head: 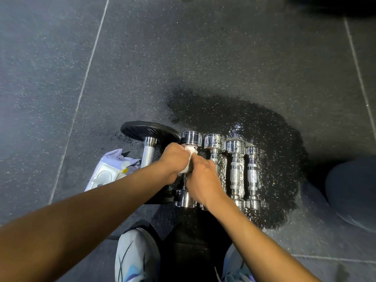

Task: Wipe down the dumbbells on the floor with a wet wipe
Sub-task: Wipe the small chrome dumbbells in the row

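Several chrome dumbbells lie side by side on the dark rubber floor. My left hand and my right hand both grip a white wet wipe wrapped round the handle of the leftmost chrome dumbbell. Its near head shows below my hands. To the right lie a second dumbbell, a third and a smaller fourth. A larger dumbbell with a black plate lies at the left.
A wet wipe pack lies on the floor at the left, beside the black-plate dumbbell. A wet patch spreads under and beyond the chrome dumbbells. My shoes are at the bottom. A dark round object sits at the right edge.
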`<state>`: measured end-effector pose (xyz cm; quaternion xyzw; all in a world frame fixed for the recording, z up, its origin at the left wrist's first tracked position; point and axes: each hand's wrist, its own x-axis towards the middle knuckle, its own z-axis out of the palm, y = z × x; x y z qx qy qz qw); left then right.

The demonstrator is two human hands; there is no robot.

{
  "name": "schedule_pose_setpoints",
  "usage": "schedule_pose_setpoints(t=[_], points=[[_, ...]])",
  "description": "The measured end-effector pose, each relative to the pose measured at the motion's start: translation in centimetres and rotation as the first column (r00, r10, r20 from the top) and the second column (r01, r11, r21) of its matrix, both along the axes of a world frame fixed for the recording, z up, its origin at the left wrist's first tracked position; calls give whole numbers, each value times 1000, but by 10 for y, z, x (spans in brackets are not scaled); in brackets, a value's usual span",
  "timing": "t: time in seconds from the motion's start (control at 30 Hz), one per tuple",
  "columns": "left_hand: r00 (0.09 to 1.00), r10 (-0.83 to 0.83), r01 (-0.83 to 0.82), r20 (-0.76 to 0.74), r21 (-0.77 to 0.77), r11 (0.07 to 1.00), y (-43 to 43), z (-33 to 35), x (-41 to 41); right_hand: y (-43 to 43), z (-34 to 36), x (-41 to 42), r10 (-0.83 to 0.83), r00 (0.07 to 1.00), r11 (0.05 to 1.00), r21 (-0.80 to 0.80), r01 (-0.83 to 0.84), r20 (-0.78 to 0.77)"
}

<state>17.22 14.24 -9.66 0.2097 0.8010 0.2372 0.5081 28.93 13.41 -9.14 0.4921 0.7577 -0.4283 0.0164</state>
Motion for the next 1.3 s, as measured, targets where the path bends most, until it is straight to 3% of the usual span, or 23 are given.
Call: schedule_pose_setpoints(t=[0.23,0.43,0.6,0.67,0.83,0.93,1.1,1.3], points=[[968,-252,249,-18,-94,964,-2,-3,-6,6,5,8,116,991,993,6,-116,63],[835,-549,515,-46,-289,807,-11,-1,-7,-8,11,18,174,980,984,-43,-170,99],[672,-740,688,-13,-360,631,-14,-2,-2,-12,17,25,209,969,977,-67,-202,132],[647,-762,706,-25,-357,612,-14,-2,0,-12,17,26,199,970,977,-104,-186,140],[868,-488,491,91,-311,814,-19,-3,-1,-13,18,27,179,975,975,-156,-159,128],[940,-306,338,150,-285,897,-18,-5,-4,-15,18,26,157,981,980,-142,-140,117],[982,-44,87,183,-233,969,-7,1,-9,-6,18,21,75,996,987,-146,-67,49],[937,249,-222,245,-133,966,7,-3,-7,13,15,10,40,999,988,-151,-34,36]])
